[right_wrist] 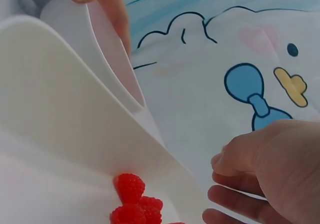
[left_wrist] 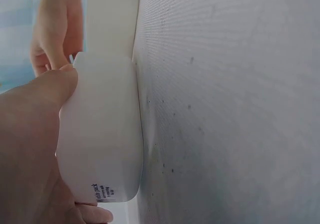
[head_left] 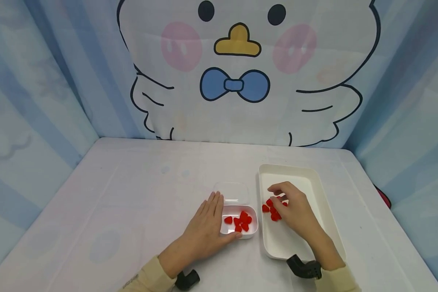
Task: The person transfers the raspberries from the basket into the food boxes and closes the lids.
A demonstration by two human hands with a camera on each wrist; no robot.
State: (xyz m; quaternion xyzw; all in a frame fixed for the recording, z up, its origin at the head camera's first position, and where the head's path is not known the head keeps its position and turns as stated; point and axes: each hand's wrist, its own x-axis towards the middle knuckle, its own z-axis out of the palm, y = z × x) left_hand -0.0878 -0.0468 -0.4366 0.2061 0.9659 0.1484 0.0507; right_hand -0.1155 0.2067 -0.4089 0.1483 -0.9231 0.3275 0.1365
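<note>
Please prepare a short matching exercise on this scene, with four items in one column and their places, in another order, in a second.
Column one
1. The person's bare left hand
2. Clear plastic lid
3. Large white rectangular tray
4. The person's bare right hand

Column two
A. Lying flat to the right of the small white rounded plastic box
B. Over a group of red berry-shaped pieces
C. Just beyond the box, on the side away from the person
D. Against the box's left side

Pairs: 1-D, 2-C, 3-A, 4-B
</note>
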